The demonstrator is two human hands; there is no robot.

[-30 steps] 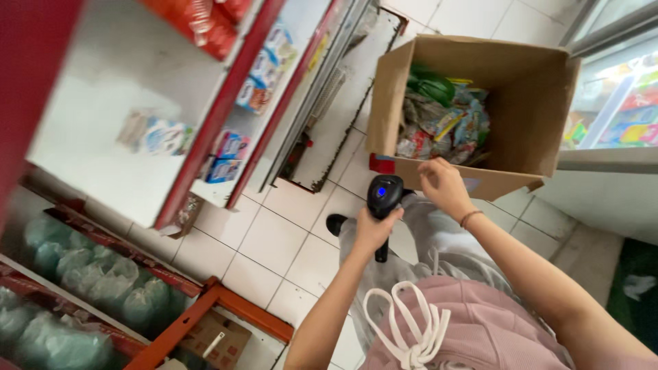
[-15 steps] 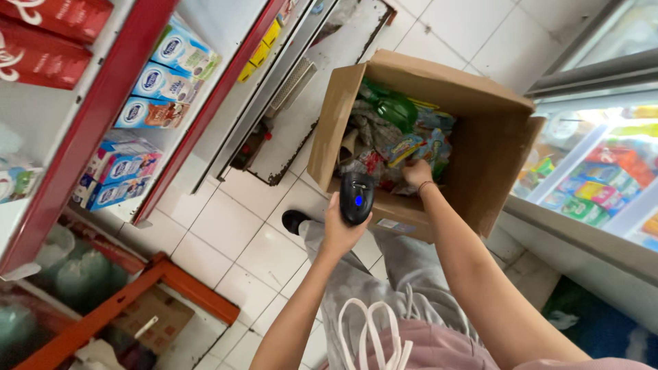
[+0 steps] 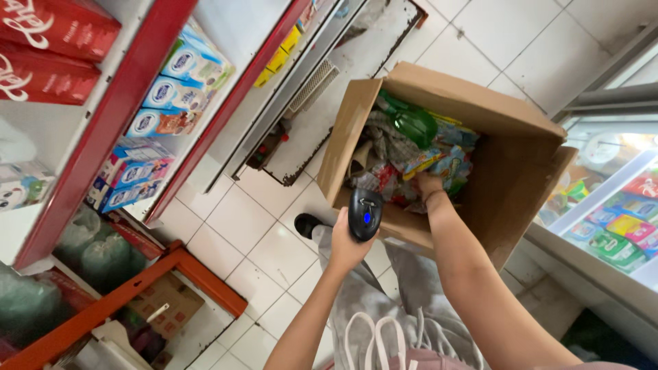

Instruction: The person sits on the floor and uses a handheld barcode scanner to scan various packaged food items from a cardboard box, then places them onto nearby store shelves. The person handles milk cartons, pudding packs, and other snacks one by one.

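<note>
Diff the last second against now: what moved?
The right hand went from the box's front edge down into the cardboard box, among the packets. The left hand keeps holding the black scanner at the box.

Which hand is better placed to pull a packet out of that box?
The right hand, probably: it is already down inside the cardboard box among the snack packets. The left hand is outside it, gripping the black scanner.
</note>
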